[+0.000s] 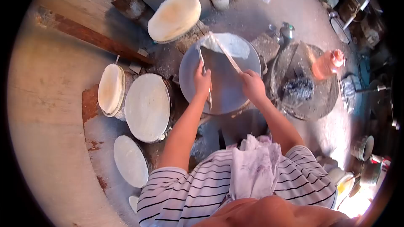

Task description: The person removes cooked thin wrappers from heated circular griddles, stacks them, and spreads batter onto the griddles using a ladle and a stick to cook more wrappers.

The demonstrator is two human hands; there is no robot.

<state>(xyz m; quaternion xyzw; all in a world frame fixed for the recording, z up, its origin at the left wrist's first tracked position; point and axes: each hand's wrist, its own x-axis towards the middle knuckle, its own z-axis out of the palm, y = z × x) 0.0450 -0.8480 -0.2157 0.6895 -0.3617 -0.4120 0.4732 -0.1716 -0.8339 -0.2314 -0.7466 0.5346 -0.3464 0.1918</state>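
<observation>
A round grey griddle lies in front of me. Across its far part spreads a thin white sheet, perhaps batter or flatbread; which of the two I cannot tell. My left hand is closed around a thin flat stick, whose lower end sticks out below the fingers. Another pale, flat wooden stick slants from my right hand, closed on its near end, up to the white sheet. The far ends of both sticks come close together at the sheet's left edge.
Left of the griddle stand a pale round lid-like disc and stacked flatbreads. A larger stack of flatbreads sits behind. On the right, a round wooden surface bears a reddish bottle and a dark crumpled wad.
</observation>
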